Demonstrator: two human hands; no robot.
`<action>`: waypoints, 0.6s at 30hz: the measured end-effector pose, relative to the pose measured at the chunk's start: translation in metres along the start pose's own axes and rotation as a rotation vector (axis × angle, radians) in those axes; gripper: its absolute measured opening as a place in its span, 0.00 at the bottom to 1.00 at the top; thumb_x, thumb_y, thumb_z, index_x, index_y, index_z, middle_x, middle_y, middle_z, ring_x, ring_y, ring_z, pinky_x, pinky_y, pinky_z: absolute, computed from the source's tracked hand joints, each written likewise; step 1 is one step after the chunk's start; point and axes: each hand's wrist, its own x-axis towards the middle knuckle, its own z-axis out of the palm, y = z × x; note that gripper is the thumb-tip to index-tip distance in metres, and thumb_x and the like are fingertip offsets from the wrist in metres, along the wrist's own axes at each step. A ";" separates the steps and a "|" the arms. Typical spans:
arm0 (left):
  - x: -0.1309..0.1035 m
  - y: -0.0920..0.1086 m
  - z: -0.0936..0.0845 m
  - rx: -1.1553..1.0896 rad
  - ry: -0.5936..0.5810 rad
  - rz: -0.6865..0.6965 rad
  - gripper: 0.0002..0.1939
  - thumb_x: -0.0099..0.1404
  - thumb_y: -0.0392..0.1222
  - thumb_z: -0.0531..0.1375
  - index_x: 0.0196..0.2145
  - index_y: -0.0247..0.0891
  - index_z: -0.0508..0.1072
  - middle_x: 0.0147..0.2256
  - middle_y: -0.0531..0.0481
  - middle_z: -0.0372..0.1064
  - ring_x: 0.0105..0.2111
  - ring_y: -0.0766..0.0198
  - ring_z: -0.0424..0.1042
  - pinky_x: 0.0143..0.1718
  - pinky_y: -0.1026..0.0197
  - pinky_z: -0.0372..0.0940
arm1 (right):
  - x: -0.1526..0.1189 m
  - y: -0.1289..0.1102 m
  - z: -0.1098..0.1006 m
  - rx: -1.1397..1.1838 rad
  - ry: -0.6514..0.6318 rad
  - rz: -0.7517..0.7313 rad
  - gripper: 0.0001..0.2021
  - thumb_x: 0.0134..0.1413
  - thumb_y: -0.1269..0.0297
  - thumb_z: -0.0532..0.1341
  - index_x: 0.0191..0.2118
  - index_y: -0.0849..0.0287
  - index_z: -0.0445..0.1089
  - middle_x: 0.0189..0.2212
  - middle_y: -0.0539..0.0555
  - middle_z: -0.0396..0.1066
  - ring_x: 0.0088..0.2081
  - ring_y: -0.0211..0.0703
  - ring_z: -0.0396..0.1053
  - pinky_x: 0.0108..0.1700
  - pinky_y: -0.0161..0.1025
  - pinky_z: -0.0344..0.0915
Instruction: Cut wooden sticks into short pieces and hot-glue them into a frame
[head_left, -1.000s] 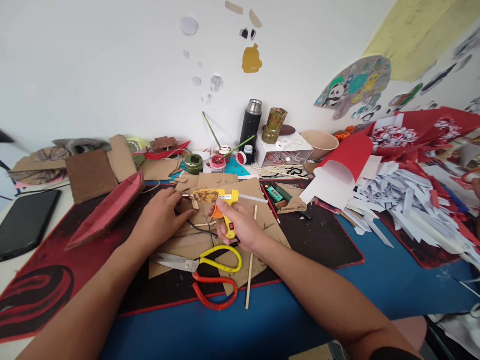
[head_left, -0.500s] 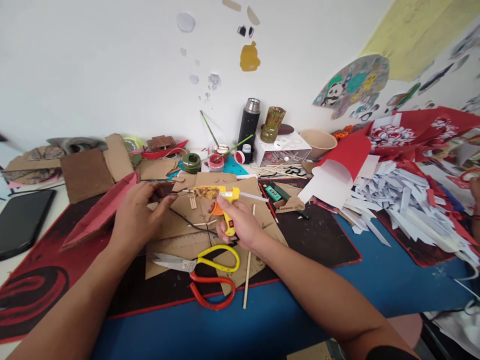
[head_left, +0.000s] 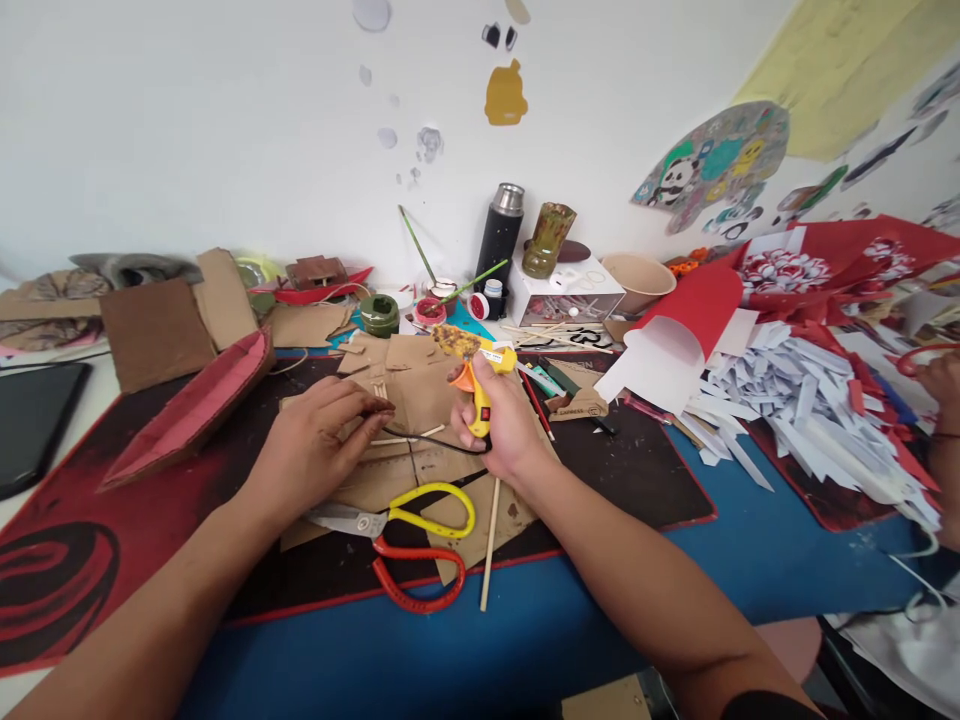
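Note:
A yellow hot glue gun [head_left: 496,362] with an orange trigger and a stained nozzle end is gripped in my right hand [head_left: 506,425]. Its nozzle points up and left, away from my left hand. My left hand [head_left: 319,435] hangs over the cardboard [head_left: 420,375] with thumb and fingers pinched together; what they hold, if anything, is hidden. The glue gun's black cord [head_left: 435,440] crosses the cardboard between both hands. Just below lie large scissors [head_left: 379,522] with one yellow and one red handle. A thin wooden stick [head_left: 491,545] rests beside them.
Left of my hand sits a pink-lined cardboard boat [head_left: 199,405]. Paint jars [head_left: 380,315] and a black flask [head_left: 501,235] stand by the wall. White paper strips [head_left: 795,390] pile up on the right, where another person's hand [head_left: 941,380] holds red-handled scissors.
The glue gun has tipped upward and moved right, away from my left hand. My left hand has shifted right and lower, and the thin stick at its fingertips no longer shows.

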 end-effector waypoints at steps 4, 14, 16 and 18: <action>0.007 0.007 0.000 0.061 -0.072 0.045 0.16 0.79 0.45 0.55 0.42 0.40 0.82 0.39 0.45 0.82 0.42 0.53 0.77 0.49 0.52 0.70 | 0.001 -0.005 -0.001 0.055 -0.034 0.019 0.29 0.53 0.32 0.71 0.35 0.57 0.70 0.15 0.41 0.59 0.13 0.31 0.55 0.15 0.30 0.40; 0.033 0.019 0.009 0.209 -0.347 0.179 0.16 0.77 0.41 0.53 0.37 0.39 0.80 0.36 0.42 0.79 0.40 0.49 0.73 0.49 0.48 0.67 | -0.010 0.008 0.009 0.014 -0.157 0.010 0.24 0.65 0.38 0.66 0.33 0.56 0.70 0.14 0.45 0.62 0.13 0.36 0.59 0.16 0.33 0.48; 0.028 0.008 0.015 0.187 -0.332 0.182 0.15 0.74 0.41 0.54 0.34 0.42 0.79 0.35 0.43 0.79 0.39 0.50 0.74 0.49 0.48 0.68 | -0.013 0.013 0.012 -0.035 -0.258 0.040 0.24 0.65 0.37 0.65 0.32 0.56 0.71 0.13 0.46 0.63 0.14 0.38 0.61 0.17 0.35 0.53; 0.020 -0.006 0.022 0.127 -0.305 0.098 0.12 0.70 0.45 0.58 0.32 0.43 0.80 0.35 0.44 0.79 0.39 0.49 0.76 0.49 0.48 0.70 | -0.015 0.015 0.015 -0.087 -0.362 0.066 0.23 0.65 0.38 0.65 0.35 0.55 0.72 0.13 0.44 0.63 0.15 0.38 0.62 0.19 0.35 0.57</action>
